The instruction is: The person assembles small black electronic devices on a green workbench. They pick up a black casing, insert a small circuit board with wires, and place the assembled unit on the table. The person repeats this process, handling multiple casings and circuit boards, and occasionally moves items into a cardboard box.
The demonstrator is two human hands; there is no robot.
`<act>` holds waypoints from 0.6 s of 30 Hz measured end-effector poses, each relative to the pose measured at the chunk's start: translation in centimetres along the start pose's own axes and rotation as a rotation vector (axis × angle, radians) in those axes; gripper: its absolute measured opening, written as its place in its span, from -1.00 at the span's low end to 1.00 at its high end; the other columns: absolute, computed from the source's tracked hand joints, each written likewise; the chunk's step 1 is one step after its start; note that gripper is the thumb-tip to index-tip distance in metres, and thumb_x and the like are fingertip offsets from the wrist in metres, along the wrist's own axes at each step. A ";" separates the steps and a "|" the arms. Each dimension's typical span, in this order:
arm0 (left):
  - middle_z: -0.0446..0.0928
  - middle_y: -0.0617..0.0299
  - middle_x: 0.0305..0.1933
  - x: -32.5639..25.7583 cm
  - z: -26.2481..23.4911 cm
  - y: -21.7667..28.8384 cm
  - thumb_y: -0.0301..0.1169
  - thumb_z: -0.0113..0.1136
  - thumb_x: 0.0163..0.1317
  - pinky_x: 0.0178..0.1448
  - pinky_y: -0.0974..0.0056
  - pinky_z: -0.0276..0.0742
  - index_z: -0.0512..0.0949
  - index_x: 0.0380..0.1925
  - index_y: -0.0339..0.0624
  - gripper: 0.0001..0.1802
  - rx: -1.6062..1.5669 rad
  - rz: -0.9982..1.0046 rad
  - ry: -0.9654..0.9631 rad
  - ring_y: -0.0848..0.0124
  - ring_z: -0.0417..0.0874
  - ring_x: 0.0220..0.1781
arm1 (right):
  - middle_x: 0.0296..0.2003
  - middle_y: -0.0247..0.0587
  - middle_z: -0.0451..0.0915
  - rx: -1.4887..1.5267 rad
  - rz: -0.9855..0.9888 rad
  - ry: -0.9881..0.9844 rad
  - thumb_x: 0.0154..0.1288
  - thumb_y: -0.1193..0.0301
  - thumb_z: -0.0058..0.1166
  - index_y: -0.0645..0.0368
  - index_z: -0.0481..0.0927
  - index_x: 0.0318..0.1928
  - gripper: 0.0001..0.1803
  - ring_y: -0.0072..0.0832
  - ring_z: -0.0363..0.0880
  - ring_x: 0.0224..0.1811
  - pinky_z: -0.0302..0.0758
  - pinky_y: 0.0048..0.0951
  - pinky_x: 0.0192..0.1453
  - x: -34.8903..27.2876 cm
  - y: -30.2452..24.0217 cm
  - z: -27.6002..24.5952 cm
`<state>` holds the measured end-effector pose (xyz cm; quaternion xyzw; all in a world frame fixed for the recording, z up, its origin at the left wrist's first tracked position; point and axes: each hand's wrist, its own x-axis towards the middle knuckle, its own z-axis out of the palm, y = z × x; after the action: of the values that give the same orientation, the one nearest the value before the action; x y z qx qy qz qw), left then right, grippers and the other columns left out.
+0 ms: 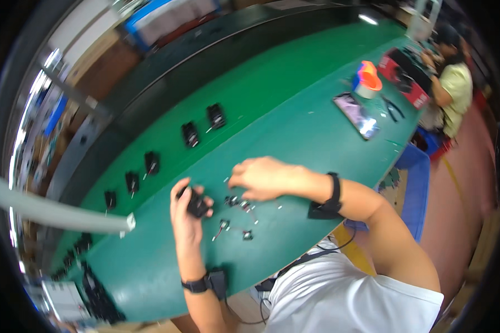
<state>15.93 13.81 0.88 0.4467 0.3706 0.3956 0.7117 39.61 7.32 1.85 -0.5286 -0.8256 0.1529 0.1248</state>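
My left hand [184, 217] is closed around a small black housing [196, 205], holding it just above the green table. To its right, my right hand [269, 178] hovers palm down with its fingers bent. Those fingers are blurred, and I cannot tell whether anything is between them. A cluster of small dark parts with thin wires [239, 202] lies just below the right fingertips. Nearer to me, two more wired parts rest on the table, one a small dark square piece [247, 235] and the other a piece with a white-tipped lead [223, 225].
Several black housings [190, 134] stand in a row along the green belt [250, 94]. A phone [355, 115], pliers [393, 109] and orange-and-white tape rolls [368, 83] lie at the far right. A blue bin [419, 180] sits beside the table; a person [453, 89] works beyond.
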 end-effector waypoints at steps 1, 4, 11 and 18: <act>0.56 0.09 -0.10 0.5 -0.1 -0.5 -0.21 0.10 0.40 -0.48 0.34 0.53 0.38 0.18 -0.04 -0.59 -0.012 0.035 0.015 0.29 0.65 -0.36 | -0.08 -0.11 0.63 0.093 -0.013 0.047 0.15 0.30 0.27 0.09 0.58 0.06 -0.56 -0.18 0.64 -0.01 0.61 -0.19 0.03 -0.3 1.0 0.1; 0.46 0.05 0.03 0.6 -1.2 -1.0 -0.37 0.17 0.36 -0.44 0.33 0.58 0.26 0.29 -0.07 -0.47 0.007 0.138 0.072 0.37 0.63 -0.39 | -0.11 -0.10 0.68 0.206 0.109 0.099 0.16 0.37 0.25 0.15 0.64 -0.01 -0.64 -0.26 0.70 -0.07 0.62 -0.27 -0.01 -0.7 1.0 -2.2; 0.33 0.14 0.08 1.1 -2.5 -2.5 -0.61 0.22 0.11 -0.12 0.29 0.64 0.23 0.35 -0.09 -0.25 0.170 0.336 0.067 0.38 0.61 -0.14 | -0.19 -0.19 0.67 0.173 0.234 -0.048 0.07 0.32 0.37 0.08 0.58 0.05 -0.51 -0.31 0.70 -0.26 0.61 -0.23 -0.18 3.0 -2.0 -0.7; 0.30 0.15 0.13 1.3 -1.8 -3.8 -0.70 0.05 -0.11 0.22 0.23 0.53 0.11 0.42 -0.13 -0.06 0.102 0.343 -0.014 0.31 0.56 0.09 | -0.29 -0.26 0.58 0.402 0.217 0.025 0.05 0.33 0.38 0.03 0.55 0.04 -0.50 -0.16 0.63 -0.28 0.59 -0.15 -0.17 2.1 -3.6 1.3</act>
<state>15.73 14.47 -3.43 0.5416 0.3037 0.4890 0.6127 35.24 7.60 2.14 -0.5807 -0.7153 0.3202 0.2208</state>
